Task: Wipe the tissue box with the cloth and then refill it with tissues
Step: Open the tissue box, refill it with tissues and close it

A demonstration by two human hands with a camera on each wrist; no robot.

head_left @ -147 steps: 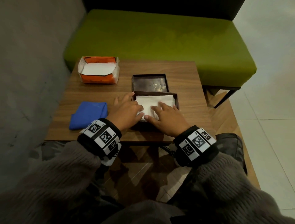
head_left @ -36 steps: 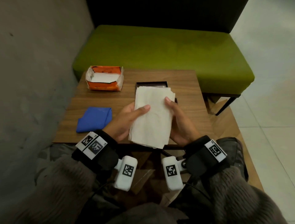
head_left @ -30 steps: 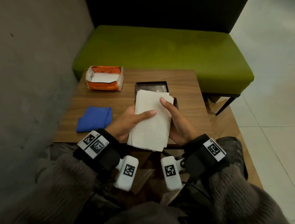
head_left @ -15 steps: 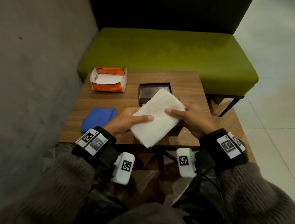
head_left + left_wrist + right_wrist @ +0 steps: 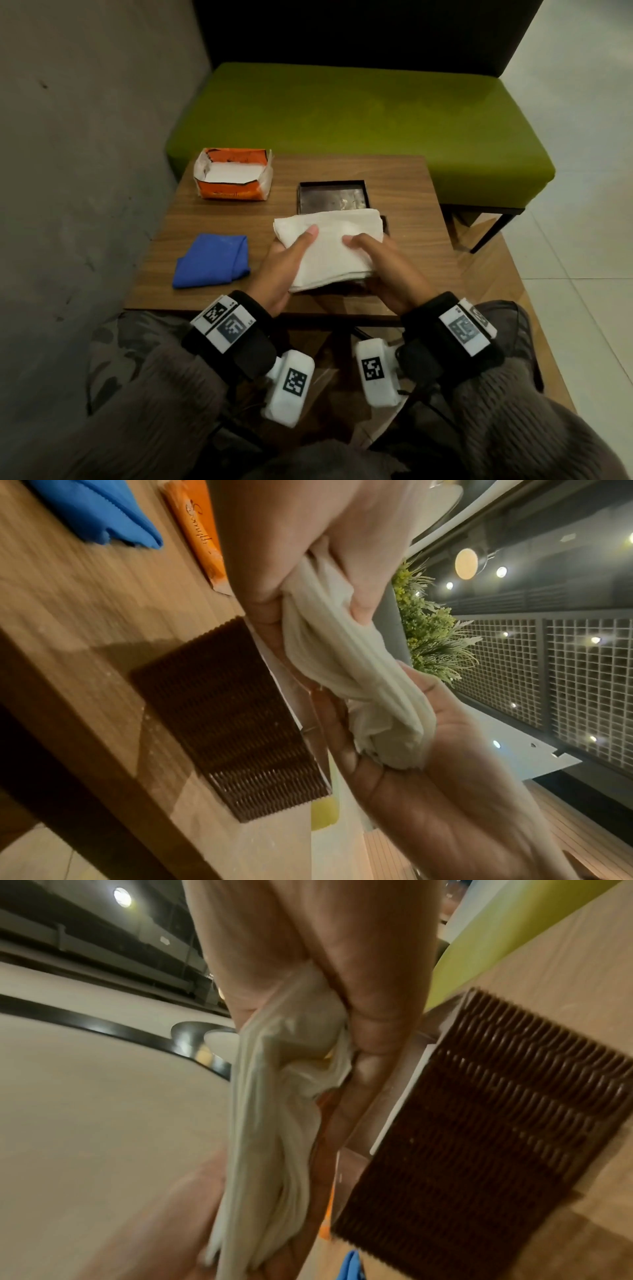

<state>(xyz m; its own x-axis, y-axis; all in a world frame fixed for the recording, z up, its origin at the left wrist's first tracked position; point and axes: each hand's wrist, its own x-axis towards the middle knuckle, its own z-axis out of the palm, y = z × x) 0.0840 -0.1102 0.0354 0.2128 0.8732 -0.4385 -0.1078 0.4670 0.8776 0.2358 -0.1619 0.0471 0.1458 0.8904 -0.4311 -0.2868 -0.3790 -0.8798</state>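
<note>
- Head view: the stack of tissues (image 5: 330, 250) is held above the near half of the counter (image 5: 219, 219), covering most of the tissue box (image 5: 385, 224); only a dark corner of the box shows at the stack's right edge.
- Left hand (image 5: 286, 270): thumb lies on top of the stack near its left end, fingers go under it; the hand grips the stack.
- Right hand (image 5: 383, 270): thumb lies on top of the stack right of centre, fingers curl underneath; this hand also grips the stack.
- Left wrist view: shows what the head view hides, namely the ribbed dark brown side wall of the tissue box (image 5: 226, 718) standing on the counter, and the stack sagging and bunched between the 2 palms.
- Right wrist view: shows the same ribbed wall (image 5: 479, 1123) from the other side, with the layered edge of the stack (image 5: 270, 1139) pinched between thumb and fingers just beside the box.
- Box lid (image 5: 334, 198): lies flat on the counter just behind the stack; a pale marking on it is not legible.
- Orange tissue pack (image 5: 234, 178): sits open at the far left of the counter, white tissues showing. Cursive script on its side appears in the left wrist view but cannot be read.
- Blue cloth (image 5: 212, 260): lies folded on the counter, left of the left hand, not touching it.
- Wrist bands and wrist cameras carry black-and-white square code markers.
</note>
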